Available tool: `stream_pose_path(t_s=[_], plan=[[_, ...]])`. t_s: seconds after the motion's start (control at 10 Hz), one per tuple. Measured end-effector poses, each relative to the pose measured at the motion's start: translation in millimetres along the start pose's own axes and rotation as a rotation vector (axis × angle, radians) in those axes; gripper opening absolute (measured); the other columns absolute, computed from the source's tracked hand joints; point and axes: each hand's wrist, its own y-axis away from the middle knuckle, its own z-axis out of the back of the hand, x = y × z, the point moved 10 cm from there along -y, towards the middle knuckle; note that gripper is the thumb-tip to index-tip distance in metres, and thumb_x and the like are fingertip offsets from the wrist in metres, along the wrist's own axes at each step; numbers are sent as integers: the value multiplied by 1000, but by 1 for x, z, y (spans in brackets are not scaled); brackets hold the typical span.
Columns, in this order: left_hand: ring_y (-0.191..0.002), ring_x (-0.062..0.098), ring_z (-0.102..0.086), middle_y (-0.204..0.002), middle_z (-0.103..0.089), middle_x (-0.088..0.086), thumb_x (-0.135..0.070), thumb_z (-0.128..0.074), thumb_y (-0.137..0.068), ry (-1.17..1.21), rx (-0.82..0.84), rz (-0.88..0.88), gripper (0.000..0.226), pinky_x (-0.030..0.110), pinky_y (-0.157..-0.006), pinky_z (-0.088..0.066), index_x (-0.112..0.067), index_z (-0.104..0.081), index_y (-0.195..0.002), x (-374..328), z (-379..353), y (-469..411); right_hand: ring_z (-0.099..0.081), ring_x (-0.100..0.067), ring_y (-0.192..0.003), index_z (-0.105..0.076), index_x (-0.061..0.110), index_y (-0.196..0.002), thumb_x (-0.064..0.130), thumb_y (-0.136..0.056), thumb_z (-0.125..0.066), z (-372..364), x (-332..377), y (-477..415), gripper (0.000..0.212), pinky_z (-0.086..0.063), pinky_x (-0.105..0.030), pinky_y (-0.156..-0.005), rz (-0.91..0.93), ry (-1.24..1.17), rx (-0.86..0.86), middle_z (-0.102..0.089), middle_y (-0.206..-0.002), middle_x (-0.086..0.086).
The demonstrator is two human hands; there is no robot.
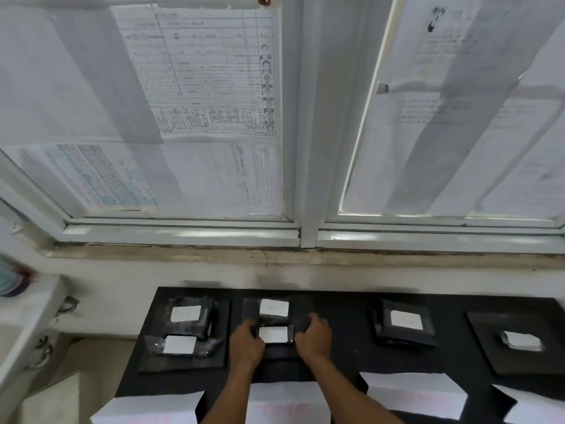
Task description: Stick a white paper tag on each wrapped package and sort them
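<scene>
Left hand [246, 344] and right hand [315, 336] grip the package [274, 335] at its 9 and 3 o'clock ends, likely aligning it with the other package [274, 308] at 12 o'clock.

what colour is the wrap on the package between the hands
Black; the package shows in the head view.

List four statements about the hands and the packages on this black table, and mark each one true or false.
1. The left hand and right hand both grip the middle package. True.
2. That package carries no tag. False: a white tag sits on its top.
3. The left pile shows two tagged packages. True.
4. The package on the right lies under the left hand. False: no hand touches it.
</scene>
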Motion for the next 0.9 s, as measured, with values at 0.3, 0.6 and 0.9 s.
stream_pose_path(t_s=[0.3,0.6,0.9], plan=[[-96,27,-59,-112,-65,18,5,-52,-84,48,61,55,38,28,-82,-47,-3,-59,-119,7,1,5,-61,-29,-92,-59,6,-86,4,-75,-56,7,-20,7,12,-52,-32,-80,-92,-61,-12,-65,-101,-15],[-116,30,-57,-128,-59,16,3,-49,-84,36,181,70,53,31,-96,-46,-11,-49,-135,10,-10,10,-54,-15,-69,-47,16,-64,3,-79,-57,10,-21,22,23,-41,-21,-57,-114,-139,-5,-56,-77,-3],[-132,24,-46,-146,-45,6,-1,-46,-77,18,227,-69,74,29,-110,-37,-15,-33,-148,-27,3,52,-57,-27,-115,-48,10,-134,15,-80,-56,30,3,48,55,-47,-30,-95,23,-78,67,-58,-127,-12]])
